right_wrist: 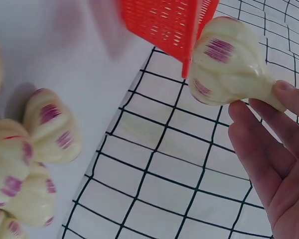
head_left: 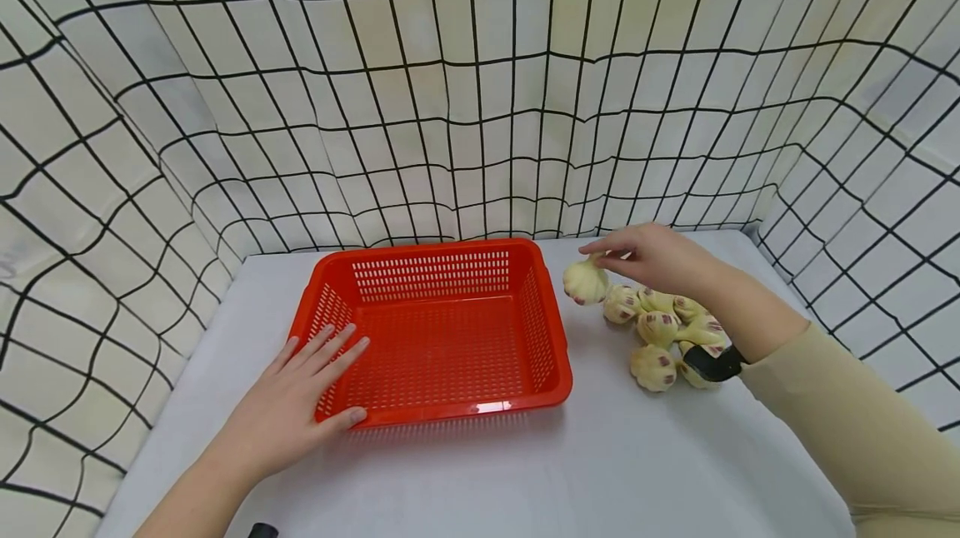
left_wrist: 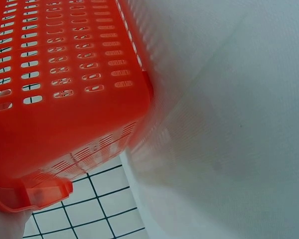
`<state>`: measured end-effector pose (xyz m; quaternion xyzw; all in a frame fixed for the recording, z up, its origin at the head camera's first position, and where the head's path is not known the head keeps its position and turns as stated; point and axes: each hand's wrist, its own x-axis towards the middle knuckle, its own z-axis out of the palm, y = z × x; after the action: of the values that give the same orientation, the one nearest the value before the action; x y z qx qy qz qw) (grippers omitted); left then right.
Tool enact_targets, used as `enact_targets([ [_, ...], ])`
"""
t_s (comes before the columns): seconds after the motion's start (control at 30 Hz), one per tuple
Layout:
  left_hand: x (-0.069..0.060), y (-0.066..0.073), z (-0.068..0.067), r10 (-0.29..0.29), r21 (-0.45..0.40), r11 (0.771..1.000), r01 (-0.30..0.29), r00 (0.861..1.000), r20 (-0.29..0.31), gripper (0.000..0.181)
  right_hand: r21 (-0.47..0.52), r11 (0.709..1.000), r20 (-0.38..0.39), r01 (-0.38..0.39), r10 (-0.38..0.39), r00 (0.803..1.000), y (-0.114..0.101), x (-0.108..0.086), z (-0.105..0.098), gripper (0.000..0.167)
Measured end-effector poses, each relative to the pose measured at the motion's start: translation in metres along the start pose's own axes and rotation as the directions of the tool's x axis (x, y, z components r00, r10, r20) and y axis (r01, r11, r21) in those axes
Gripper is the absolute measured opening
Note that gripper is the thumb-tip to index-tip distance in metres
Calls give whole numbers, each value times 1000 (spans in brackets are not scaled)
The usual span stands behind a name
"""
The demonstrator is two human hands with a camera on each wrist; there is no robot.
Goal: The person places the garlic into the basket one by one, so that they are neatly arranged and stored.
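A red plastic basket [head_left: 442, 417] with slotted walls stands on the white table, and its floor is bare. My left hand [head_left: 303, 401] rests on the basket's left front corner with fingers spread. In the left wrist view the basket's outer wall [left_wrist: 65, 114] fills the upper left. To the right of the basket, my right hand [head_left: 656, 256] pinches a garlic bulb [head_left: 585, 281] by its stem, above the table. The right wrist view shows that bulb [right_wrist: 226, 62] held between thumb and fingers, its pale skin marked with purple patches.
Several more garlic bulbs [head_left: 658, 330] lie in a pile under my right forearm, right of the basket. A black grid net [head_left: 480, 105] over white cloth walls the table at the back and sides. A small black object [head_left: 262, 530] shows at the bottom edge.
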<state>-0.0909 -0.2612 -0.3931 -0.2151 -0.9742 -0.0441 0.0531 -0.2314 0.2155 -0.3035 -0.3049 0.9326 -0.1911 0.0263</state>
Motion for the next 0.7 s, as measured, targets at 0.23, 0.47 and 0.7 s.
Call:
enact_targets([
  [0.23, 0, -1, 2, 9, 2, 1000, -9, 999, -36, 83, 19, 999, 2, 37, -37, 999, -18, 32, -4, 30],
  [0.47, 1, 0, 0, -10, -1, 1000, 10, 1000, 10, 85, 17, 996, 30, 87, -87, 996, -37, 64, 4, 29],
  [0.7, 0, 1, 0, -11, 1, 1000, 11, 1000, 10, 85, -56, 991, 116, 119, -112, 987, -50, 89, 23, 27],
])
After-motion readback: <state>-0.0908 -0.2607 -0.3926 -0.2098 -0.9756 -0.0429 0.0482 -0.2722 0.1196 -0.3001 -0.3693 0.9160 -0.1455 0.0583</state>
